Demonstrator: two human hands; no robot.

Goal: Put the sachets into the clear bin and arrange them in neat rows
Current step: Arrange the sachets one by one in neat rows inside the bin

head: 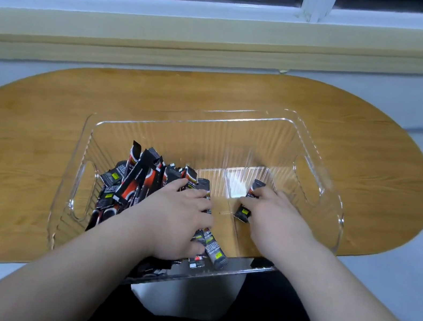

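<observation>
A clear bin [322,180] with cut-out handles stands on an oval wooden table [43,116]. Several black and red sachets [132,183] lie heaped in the bin's left half, some standing on end. My left hand [180,217] lies palm down on the heap's right edge, fingers spread over the sachets; a few sachets [216,254] poke out under it near the front wall. My right hand [274,214] holds a single black sachet [249,201] in the bin's right half, fingers curled over it, low against the bottom.
The bin's right half shows bare bottom beyond the single sachet. A window sill [170,37] and a dark window run along the far side of the table. The bin's front wall overhangs the table's near edge, above my lap.
</observation>
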